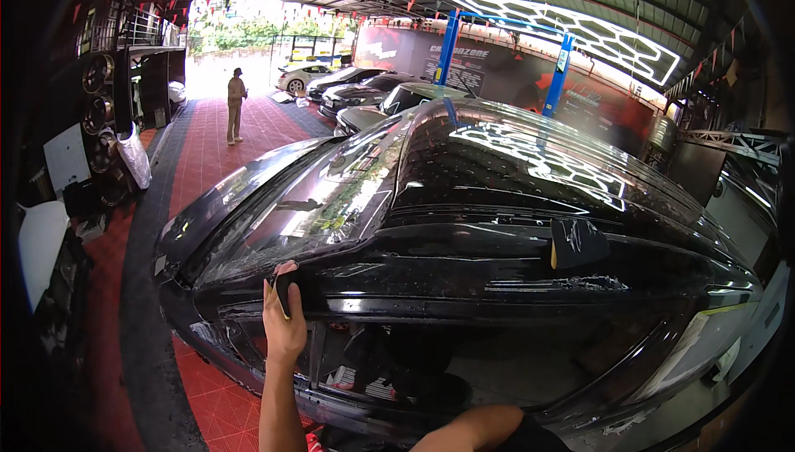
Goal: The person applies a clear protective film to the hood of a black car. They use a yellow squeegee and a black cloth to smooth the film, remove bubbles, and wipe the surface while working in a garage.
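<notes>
Black car spans your foreground. Your right forearm shows at the lower edge; its hand is out of view, grip cannot be told. Your left hand: fingers partly curled. Yellow-edged black pad rests on the roof's near side. Small dark piece: gripped in your left hand, by the windshield's near edge.

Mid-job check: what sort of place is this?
Probably a car workshop or detailing garage: tall blue posts, likely a vehicle lift, stand beyond the black car, with parked cars and unmounted wheels around.
</notes>
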Available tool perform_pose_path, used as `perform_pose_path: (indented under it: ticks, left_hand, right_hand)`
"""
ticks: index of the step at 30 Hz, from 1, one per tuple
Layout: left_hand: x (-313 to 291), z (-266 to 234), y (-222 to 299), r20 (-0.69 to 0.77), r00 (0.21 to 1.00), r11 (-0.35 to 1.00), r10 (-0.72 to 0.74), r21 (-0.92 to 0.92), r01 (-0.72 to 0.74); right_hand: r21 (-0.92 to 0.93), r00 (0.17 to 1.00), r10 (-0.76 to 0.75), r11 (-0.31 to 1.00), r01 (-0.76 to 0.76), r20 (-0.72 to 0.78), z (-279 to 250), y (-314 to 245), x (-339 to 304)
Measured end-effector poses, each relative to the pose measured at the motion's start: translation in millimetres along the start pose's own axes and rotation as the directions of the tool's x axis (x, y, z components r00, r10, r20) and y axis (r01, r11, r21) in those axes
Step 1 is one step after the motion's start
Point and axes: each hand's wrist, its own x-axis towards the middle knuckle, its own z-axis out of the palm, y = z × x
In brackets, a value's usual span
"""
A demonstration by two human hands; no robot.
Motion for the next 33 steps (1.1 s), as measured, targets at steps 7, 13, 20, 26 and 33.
perform_pose_path:
  ticks: [7, 13, 20, 26, 33]
  left_hand:
    - [-8.0, -20.1, -11.1, -0.01, 1.0, 1.0, -0.02, 0.02, 0.021]
    - [-1.1, -12.3, -6.9, 0.044, 0.998, 0.995, 0.033, 0.097, -0.038]
    - [-3.2, -17.2, -14.3, 0.036, 0.999, 0.991, 0.034, 0.129, -0.039]
    - [-5.6, -18.8, -16.0, 0.01, 0.995, 0.98, 0.1, 0.172, -0.101]
    - [-11.8, -24.2, -25.4, 0.053, 0.995, 0.978, 0.081, 0.191, -0.09]
  right_hand:
    - [-0.923, 0.856, -0.388, 0.312, -0.227, -0.342, -25.4, -105.7, -61.5]
    - [0.027, 0.766, -0.57, -0.807, -0.59, -0.297, 22.2, -184.8, -62.3]
    - [0.236, 0.627, -0.588, -0.797, -0.556, -0.51, 12.9, -211.2, -87.1]
    - [0.097, 0.773, -0.581, -0.811, -0.577, -0.254, -0.2, -226.0, -111.1]
    - [-0.439, 0.383, -0.924, -0.347, -0.829, 0.007, -60.9, -188.2, -77.6]
